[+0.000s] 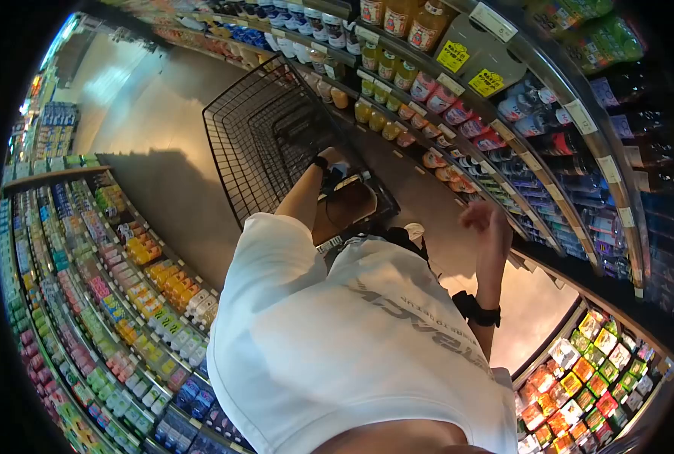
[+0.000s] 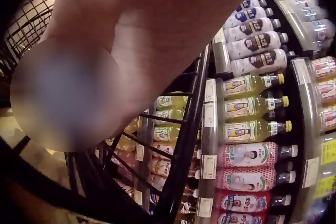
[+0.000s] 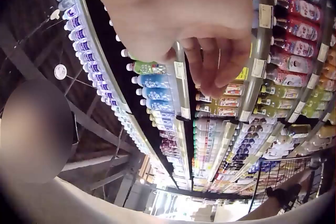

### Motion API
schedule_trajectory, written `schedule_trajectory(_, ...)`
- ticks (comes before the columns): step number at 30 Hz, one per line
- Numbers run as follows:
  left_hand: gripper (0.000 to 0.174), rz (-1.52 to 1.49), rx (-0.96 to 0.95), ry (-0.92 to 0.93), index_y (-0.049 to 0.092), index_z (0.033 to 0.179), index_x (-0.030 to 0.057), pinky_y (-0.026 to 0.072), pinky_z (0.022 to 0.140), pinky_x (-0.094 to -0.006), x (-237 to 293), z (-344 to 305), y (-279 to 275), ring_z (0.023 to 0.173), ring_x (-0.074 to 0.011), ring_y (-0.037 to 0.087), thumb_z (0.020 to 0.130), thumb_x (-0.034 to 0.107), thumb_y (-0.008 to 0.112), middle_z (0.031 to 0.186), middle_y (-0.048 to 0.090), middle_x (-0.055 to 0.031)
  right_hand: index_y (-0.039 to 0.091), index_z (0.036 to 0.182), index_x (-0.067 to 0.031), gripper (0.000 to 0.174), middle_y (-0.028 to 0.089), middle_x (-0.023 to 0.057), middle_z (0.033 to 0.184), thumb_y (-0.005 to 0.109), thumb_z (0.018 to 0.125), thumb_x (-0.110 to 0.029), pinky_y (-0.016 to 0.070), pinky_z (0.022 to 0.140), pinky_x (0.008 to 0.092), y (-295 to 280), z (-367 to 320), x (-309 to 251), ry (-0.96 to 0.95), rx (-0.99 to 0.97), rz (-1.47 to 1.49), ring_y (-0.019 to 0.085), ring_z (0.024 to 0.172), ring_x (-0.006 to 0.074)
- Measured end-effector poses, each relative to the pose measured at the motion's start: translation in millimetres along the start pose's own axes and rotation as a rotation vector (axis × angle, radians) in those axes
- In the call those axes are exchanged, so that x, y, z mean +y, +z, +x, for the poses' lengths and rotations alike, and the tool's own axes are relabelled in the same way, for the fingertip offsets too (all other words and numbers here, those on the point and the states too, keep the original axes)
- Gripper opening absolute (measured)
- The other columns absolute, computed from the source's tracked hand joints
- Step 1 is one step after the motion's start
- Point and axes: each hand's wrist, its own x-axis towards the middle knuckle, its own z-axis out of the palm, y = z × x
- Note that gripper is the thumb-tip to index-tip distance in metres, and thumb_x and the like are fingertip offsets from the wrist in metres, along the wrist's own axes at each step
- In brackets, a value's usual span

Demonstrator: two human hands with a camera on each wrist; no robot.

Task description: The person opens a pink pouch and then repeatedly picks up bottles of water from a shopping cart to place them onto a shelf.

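My left hand [image 1: 338, 160] is over the near part of a black wire shopping cart [image 1: 235, 136], a dark band on its wrist. In the left wrist view the left hand [image 2: 139, 40] fills the top, close to the cart's black bars [image 2: 184, 145]; its fingers are hidden and I cannot tell what they hold. My right hand [image 1: 488, 221] is raised beside the drink shelves, its fingers loosely bent around nothing. The right wrist view shows the right hand [image 3: 210, 40] in front of rows of bottles [image 3: 157, 95]. A brown bag [image 1: 352, 204] sits at the cart's near end.
Tall shelves of bottled drinks [image 1: 428, 83] with price tags line the right side. Across the aisle floor [image 1: 178, 178] stands a long shelf [image 1: 125, 280] of packed bottles and cartons. A lit display of colourful packages [image 1: 587, 371] stands at lower right.
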Motion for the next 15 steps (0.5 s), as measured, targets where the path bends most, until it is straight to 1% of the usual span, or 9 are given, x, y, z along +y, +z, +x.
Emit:
schedule_trajectory(2,0.034,0.09,0.067,0.058,0.07,0.122,0.0123,0.0559,0.065,-0.0372,-1,9,2,0.066,-0.0249,0.068,0.089,0.019,0.074,0.099,0.076,-0.0108,0.062,0.112,0.0041,0.044,0.067,0.0118,0.094,0.037,0.112,-0.032,0.0494,0.082,0.0306,6,-4,-2,-0.031,0.022,-0.019,0.064,0.087,0.0172)
schedule_trajectory(3,0.029,0.211,0.211,0.143,0.072,0.116,0.0109,0.0557,0.063,-0.0376,-14,4,5,0.065,-0.0246,0.068,0.089,0.022,0.073,0.096,0.076,-0.0112,0.062,0.112,0.0043,0.044,0.068,0.0119,0.095,0.037,0.112,-0.032,0.0496,0.082,0.0309,6,-6,0,-0.036,0.006,-0.015,0.064,0.087,0.0174)
schedule_trajectory(5,0.026,0.261,0.404,0.205,0.074,0.107,0.0088,0.0549,0.059,-0.0379,-53,1,11,0.063,-0.0237,0.069,0.089,0.026,0.074,0.089,0.075,-0.0113,0.063,0.113,0.0046,0.044,0.068,0.0121,0.095,0.037,0.112,-0.031,0.05,0.082,0.0314,8,-9,7,-0.046,-0.027,-0.001,0.064,0.087,0.0179)
schedule_trajectory(6,0.026,0.184,0.448,0.179,0.074,0.105,0.0081,0.0543,0.058,-0.0378,-72,-2,14,0.063,-0.0231,0.069,0.087,0.027,0.075,0.086,0.075,-0.011,0.063,0.114,0.0047,0.044,0.068,0.012,0.095,0.036,0.113,-0.031,0.0503,0.082,0.0316,11,-10,6,-0.042,-0.024,0.001,0.064,0.087,0.018)
schedule_trajectory(8,0.031,-0.294,0.471,-0.088,0.072,0.107,0.0098,0.0543,0.057,-0.0371,-75,-16,-2,0.064,-0.023,0.07,0.083,0.029,0.078,0.086,0.074,-0.011,0.063,0.115,0.0048,0.045,0.068,0.0117,0.095,0.035,0.113,-0.03,0.0508,0.083,0.032,20,-10,1,-0.03,-0.033,0.002,0.065,0.087,0.0182)
schedule_trajectory(10,0.044,-1.083,0.383,-0.583,0.07,0.117,0.0147,0.0552,0.059,-0.0358,-51,-69,-58,0.068,-0.0241,0.071,0.077,0.029,0.079,0.094,0.074,-0.0114,0.063,0.115,0.0047,0.044,0.068,0.0111,0.096,0.035,0.113,-0.03,0.0513,0.083,0.0323,24,-10,-3,-0.048,-0.076,0.037,0.065,0.088,0.0178)
schedule_trajectory(13,0.051,-1.0,0.663,-0.684,0.07,0.11,0.0016,0.0533,0.056,-0.0336,-9,-137,-105,0.065,-0.0216,0.07,0.072,0.033,0.081,0.088,0.074,-0.0181,0.063,0.115,0.0041,0.045,0.066,0.0103,0.095,0.035,0.113,-0.03,0.0515,0.084,0.0321,32,-7,-9,-0.083,-0.149,0.034,0.064,0.089,0.0172)
schedule_trajectory(14,0.05,-0.924,0.964,-0.732,0.07,0.105,-0.0046,0.0541,0.055,-0.0321,20,-156,-118,0.064,-0.0187,0.069,0.073,0.031,0.081,0.088,0.074,-0.0188,0.063,0.114,0.0038,0.045,0.066,0.01,0.094,0.035,0.113,-0.03,0.0515,0.084,0.0319,33,-8,-10,-0.094,-0.176,0.02,0.064,0.089,0.017)
schedule_trajectory(15,0.049,-0.98,1.056,-0.658,0.07,0.104,-0.0053,0.0546,0.056,-0.0312,37,-172,-128,0.065,-0.0179,0.069,0.074,0.031,0.081,0.087,0.074,-0.0174,0.062,0.117,0.0031,0.043,0.066,0.01,0.096,0.035,0.113,-0.03,0.0513,0.085,0.0316,32,-8,-10,-0.091,-0.213,0.024,0.064,0.091,0.0169)
